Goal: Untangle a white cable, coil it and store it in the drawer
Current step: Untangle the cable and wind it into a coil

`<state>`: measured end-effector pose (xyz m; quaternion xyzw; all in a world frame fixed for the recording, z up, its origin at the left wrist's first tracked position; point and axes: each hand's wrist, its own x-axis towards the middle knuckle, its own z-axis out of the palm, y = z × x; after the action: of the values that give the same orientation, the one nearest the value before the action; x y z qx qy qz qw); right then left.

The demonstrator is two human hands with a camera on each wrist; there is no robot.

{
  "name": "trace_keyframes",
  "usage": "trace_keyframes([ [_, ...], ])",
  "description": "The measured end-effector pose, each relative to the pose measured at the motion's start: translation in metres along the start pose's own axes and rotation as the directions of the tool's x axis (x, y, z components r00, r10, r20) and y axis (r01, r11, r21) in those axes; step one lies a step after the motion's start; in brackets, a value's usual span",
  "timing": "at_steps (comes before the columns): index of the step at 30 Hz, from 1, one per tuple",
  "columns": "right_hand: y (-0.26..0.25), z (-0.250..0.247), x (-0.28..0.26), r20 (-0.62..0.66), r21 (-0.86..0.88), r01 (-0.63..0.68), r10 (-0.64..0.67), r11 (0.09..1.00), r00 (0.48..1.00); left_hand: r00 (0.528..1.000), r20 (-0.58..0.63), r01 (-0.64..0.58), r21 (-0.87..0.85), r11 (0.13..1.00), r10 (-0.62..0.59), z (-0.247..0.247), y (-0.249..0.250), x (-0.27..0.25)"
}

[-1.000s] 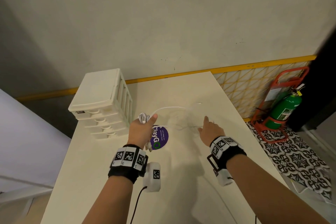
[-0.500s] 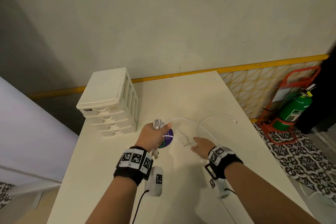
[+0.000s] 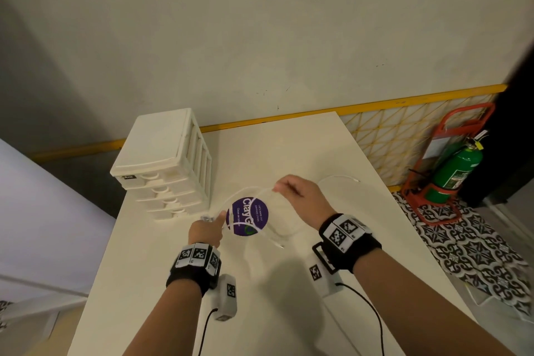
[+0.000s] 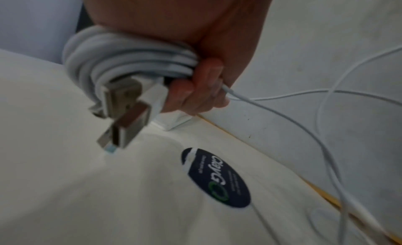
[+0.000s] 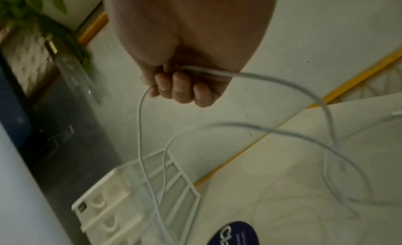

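My left hand (image 3: 206, 230) grips several turns of the white cable (image 4: 121, 59) wound into a coil, with its USB plug (image 4: 121, 126) hanging below the fist. From that fist the loose cable (image 3: 245, 191) arcs up to my right hand (image 3: 291, 191), which pinches it above the table. Beyond the right hand the cable loops down onto the table, and its far end (image 3: 354, 179) lies near the right edge. The white drawer unit (image 3: 164, 162) stands at the table's back left with its drawers shut, just left of both hands.
A round purple sticker (image 3: 250, 215) lies on the white table (image 3: 202, 283) between my hands. A green fire extinguisher (image 3: 453, 170) in a red stand sits on the patterned floor to the right. A wall runs behind the table.
My right hand has risen from the table and moved back, lifting the loose cable into an arc. The left hand with the coil has dropped slightly nearer to me.
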<state>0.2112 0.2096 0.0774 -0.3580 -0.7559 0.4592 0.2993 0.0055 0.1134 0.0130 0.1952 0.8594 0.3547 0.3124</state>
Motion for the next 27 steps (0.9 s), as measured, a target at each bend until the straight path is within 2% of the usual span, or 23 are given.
trace_keyframes([
  [3, -0.008, -0.01, 0.007, -0.23, 0.123, 0.042, -0.013, 0.992, 0.973, 0.997, 0.007, 0.076, 0.167, 0.983, -0.078, -0.004, -0.014, 0.002],
  [5, -0.008, -0.018, 0.012, -0.349, 0.22, 0.031, 0.049, 0.975, 0.936, 0.995, 0.022, 0.086, 0.212, 0.973, -0.093, -0.01, -0.021, -0.002],
  [8, 0.002, -0.026, 0.015, -0.427, 0.305, -0.042, 0.176, 0.951, 0.887, 0.989, 0.035, 0.13, 0.228, 0.965, -0.142, -0.014, -0.027, -0.009],
  [10, 0.016, -0.026, 0.018, -0.436, 0.185, -0.168, 0.235, 0.968, 0.869, 0.987, 0.068, 0.135, 0.174, 0.975, -0.149, -0.013, -0.026, -0.011],
  [12, 0.028, -0.023, 0.019, -0.401, -0.075, -0.367, 0.309, 0.927, 0.862, 0.989, 0.08, 0.117, 0.057, 0.991, -0.122, -0.009, -0.024, -0.01],
  [13, 0.029, -0.02, 0.019, -0.379, -0.197, -0.4, 0.306, 0.895, 0.873, 0.99, 0.086, 0.11, 0.003, 0.994, -0.11, -0.007, -0.021, -0.009],
  [15, 0.019, -0.013, 0.017, -0.271, -0.313, -0.269, 0.186, 0.911, 0.944, 0.992, 0.107, 0.066, -0.039, 0.997, -0.062, -0.002, -0.009, -0.013],
  [16, 0.011, -0.007, 0.015, -0.151, -0.321, -0.158, 0.114, 0.934, 0.982, 0.993, 0.117, 0.035, -0.042, 0.999, -0.029, 0.0, 0.0, -0.016],
  [17, 0.004, -0.001, 0.013, 0.012, -0.315, -0.076, 0.084, 0.946, 0.996, 0.992, 0.124, -0.001, -0.036, 0.999, 0.005, 0.003, 0.01, -0.019],
  [19, -0.001, 0.016, 0.008, 0.304, -0.319, -0.013, 0.116, 0.948, 0.946, 0.986, 0.152, -0.062, -0.033, 0.998, 0.067, 0.006, 0.029, -0.025],
  [20, 0.001, 0.023, 0.006, 0.366, -0.327, -0.02, 0.146, 0.945, 0.919, 0.981, 0.175, -0.08, -0.05, 0.996, 0.087, 0.008, 0.037, -0.028],
  [21, 0.006, 0.027, 0.005, 0.374, -0.322, -0.044, 0.169, 0.946, 0.912, 0.975, 0.198, -0.089, -0.086, 0.992, 0.104, 0.008, 0.044, -0.03],
  [24, 0.014, 0.024, 0.005, 0.273, -0.24, -0.123, 0.188, 0.963, 0.943, 0.935, 0.311, -0.103, -0.224, 0.969, 0.172, 0.003, 0.059, -0.037],
  [25, 0.015, 0.02, 0.006, 0.235, -0.248, -0.098, 0.158, 0.964, 0.959, 0.908, 0.371, -0.101, -0.255, 0.962, 0.194, 0.001, 0.062, -0.04],
  [27, 0.012, 0.009, 0.011, 0.162, -0.322, 0.007, 0.048, 0.947, 0.986, 0.825, 0.515, -0.105, -0.262, 0.959, 0.232, -0.002, 0.066, -0.049],
])
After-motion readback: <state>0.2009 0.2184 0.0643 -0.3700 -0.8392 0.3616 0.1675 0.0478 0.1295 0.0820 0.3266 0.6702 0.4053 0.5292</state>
